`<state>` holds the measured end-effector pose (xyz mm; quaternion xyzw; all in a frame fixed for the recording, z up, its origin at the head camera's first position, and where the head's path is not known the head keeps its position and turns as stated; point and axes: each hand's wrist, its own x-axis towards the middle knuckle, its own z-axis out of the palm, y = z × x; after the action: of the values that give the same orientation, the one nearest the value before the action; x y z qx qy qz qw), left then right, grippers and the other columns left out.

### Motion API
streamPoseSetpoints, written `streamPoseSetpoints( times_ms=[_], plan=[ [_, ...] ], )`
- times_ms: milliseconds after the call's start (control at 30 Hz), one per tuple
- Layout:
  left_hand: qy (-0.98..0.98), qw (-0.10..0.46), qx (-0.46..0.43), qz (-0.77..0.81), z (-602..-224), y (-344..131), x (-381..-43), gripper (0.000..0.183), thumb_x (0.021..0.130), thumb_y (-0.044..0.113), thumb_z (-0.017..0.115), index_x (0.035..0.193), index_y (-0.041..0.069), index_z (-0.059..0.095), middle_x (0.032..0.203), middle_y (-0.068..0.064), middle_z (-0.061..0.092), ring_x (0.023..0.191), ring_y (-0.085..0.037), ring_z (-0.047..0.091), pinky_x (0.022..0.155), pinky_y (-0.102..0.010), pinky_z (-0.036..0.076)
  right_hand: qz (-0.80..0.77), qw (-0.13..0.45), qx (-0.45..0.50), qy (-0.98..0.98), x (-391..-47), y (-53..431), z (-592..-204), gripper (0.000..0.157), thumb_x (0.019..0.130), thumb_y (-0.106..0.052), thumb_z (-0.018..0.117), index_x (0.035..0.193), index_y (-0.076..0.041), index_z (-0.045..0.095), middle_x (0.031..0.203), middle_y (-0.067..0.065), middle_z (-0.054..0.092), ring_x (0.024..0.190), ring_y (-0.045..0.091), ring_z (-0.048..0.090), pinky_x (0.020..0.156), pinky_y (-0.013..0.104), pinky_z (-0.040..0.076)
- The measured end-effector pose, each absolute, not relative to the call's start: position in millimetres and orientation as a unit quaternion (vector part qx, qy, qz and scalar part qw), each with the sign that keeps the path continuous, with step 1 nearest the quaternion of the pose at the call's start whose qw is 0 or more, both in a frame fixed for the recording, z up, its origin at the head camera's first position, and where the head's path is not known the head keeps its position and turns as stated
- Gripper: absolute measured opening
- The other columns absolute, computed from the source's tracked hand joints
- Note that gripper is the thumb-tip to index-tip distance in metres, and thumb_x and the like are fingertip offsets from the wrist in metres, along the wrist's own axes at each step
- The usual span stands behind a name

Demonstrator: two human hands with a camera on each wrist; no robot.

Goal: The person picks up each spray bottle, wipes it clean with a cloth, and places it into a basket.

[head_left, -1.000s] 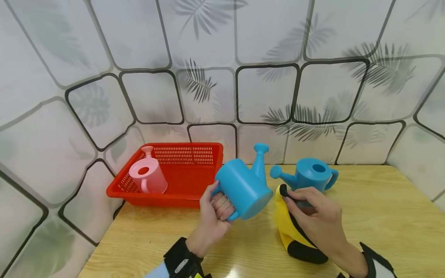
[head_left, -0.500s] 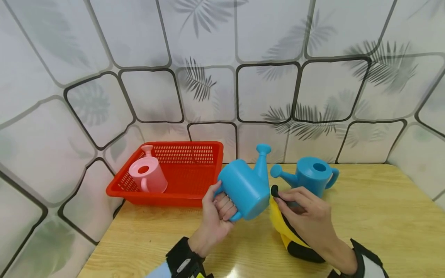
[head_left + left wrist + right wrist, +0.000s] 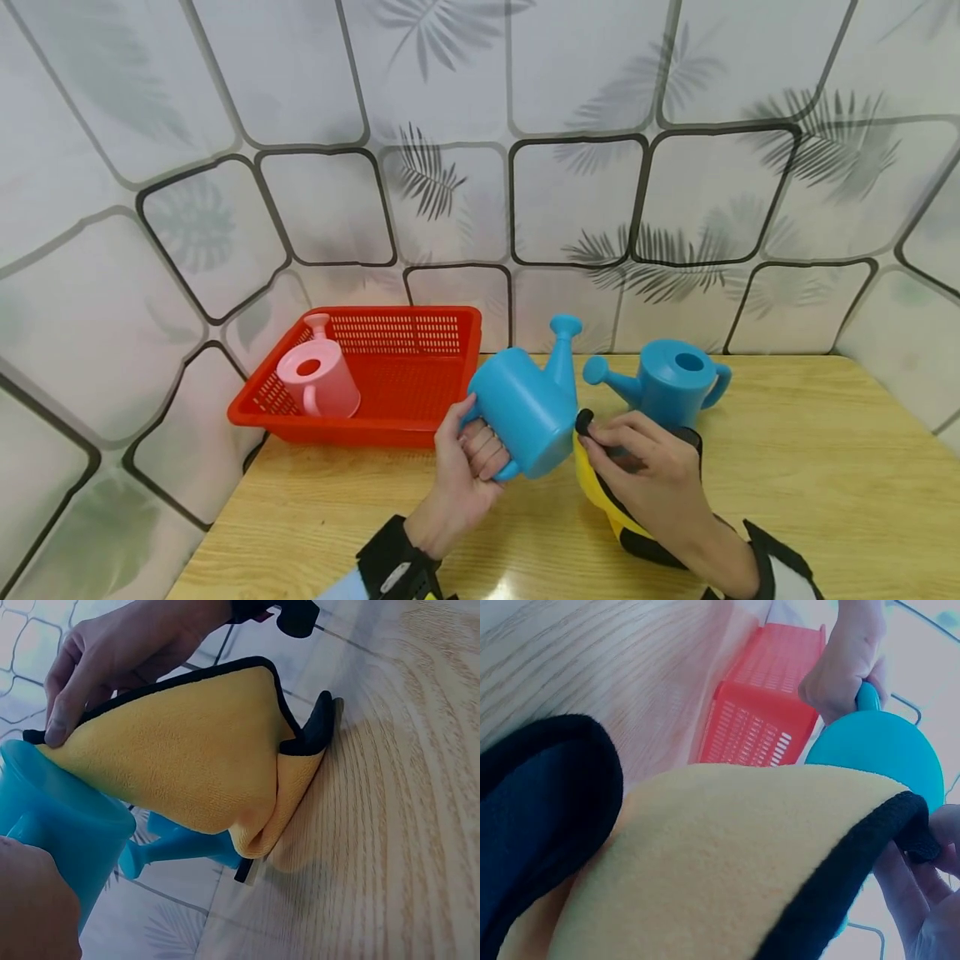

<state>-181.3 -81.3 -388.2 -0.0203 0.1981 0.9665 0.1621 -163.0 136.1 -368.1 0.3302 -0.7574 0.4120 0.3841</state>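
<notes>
My left hand [image 3: 468,467] grips the handle of a blue toy watering can [image 3: 525,412], held tilted above the table with its base turned toward the right and its spout up. My right hand [image 3: 648,467] pinches the black-edged corner of a yellow cloth [image 3: 592,487] right beside the can's base. In the left wrist view the cloth [image 3: 187,750] hangs down from the fingers, its lower end folded near the tabletop. The right wrist view shows the cloth [image 3: 705,847] overlapping the round base of the blue can [image 3: 885,746].
A second blue watering can [image 3: 675,383] stands behind my right hand, its spout pointing left. At the left back, a red plastic basket [image 3: 405,433] holds a pink watering can [image 3: 322,379]. The wooden table [image 3: 817,467] meets a patterned curtain [image 3: 577,200] behind.
My right hand has moved left with the cloth, bringing its corner up to the base of the held can. The left hand and its can have shifted only slightly.
</notes>
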Motion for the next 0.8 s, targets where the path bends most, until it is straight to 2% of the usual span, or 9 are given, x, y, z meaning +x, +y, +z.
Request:
streamPoseSetpoints(
  times_ms=[67,200,300,467,800],
  plan=[
    [0.196,0.163,-0.021,0.967,-389,-81,-181,0.050,0.096,0.037,0.049,0.056,0.018,0.027,0.047,0.006,0.024,0.039,-0.007,0.025,0.037,-0.017,0.025,0.413,0.383,0.339,-0.753,-162,134,-369,0.026,0.060,0.009,0.083,0.081,-0.004,0.076,0.078,0.004,0.069,0.064,0.012,0.068,0.046,0.017,0.057],
    [0.194,0.164,-0.029,0.967,-391,-81,-181,0.051,0.096,0.037,0.049,0.055,0.018,0.027,0.047,0.006,0.024,0.038,-0.007,0.025,0.037,-0.017,0.024,0.406,0.376,0.368,-0.747,-159,130,-373,0.010,0.077,-0.013,0.080,0.082,-0.004,0.076,0.077,0.006,0.068,0.060,0.012,0.067,0.046,0.017,0.057],
    [0.192,0.167,-0.037,0.966,-391,-81,-181,0.051,0.096,0.037,0.051,0.055,0.017,0.027,0.046,0.006,0.025,0.037,-0.007,0.027,0.037,-0.017,0.024,0.390,0.356,0.385,-0.756,-155,125,-377,0.028,0.091,-0.031,0.066,0.082,-0.007,0.076,0.078,0.004,0.068,0.062,0.010,0.066,0.049,0.018,0.057],
    [0.187,0.170,-0.022,0.967,-392,-80,-182,0.051,0.096,0.036,0.051,0.055,0.017,0.027,0.047,0.006,0.024,0.037,-0.007,0.026,0.037,-0.017,0.024,0.371,0.325,0.423,-0.761,-149,117,-382,0.030,0.095,-0.035,0.058,0.082,-0.012,0.073,0.081,0.001,0.066,0.067,0.009,0.065,0.057,0.021,0.059],
    [0.174,0.182,-0.035,0.967,-393,-81,-183,0.051,0.095,0.036,0.052,0.054,0.018,0.027,0.045,0.006,0.024,0.036,-0.007,0.027,0.037,-0.017,0.023,0.348,0.299,0.450,-0.766,-145,110,-389,0.036,0.098,-0.037,0.050,0.083,-0.013,0.073,0.082,-0.001,0.065,0.068,0.006,0.063,0.058,0.019,0.058]
  ],
)
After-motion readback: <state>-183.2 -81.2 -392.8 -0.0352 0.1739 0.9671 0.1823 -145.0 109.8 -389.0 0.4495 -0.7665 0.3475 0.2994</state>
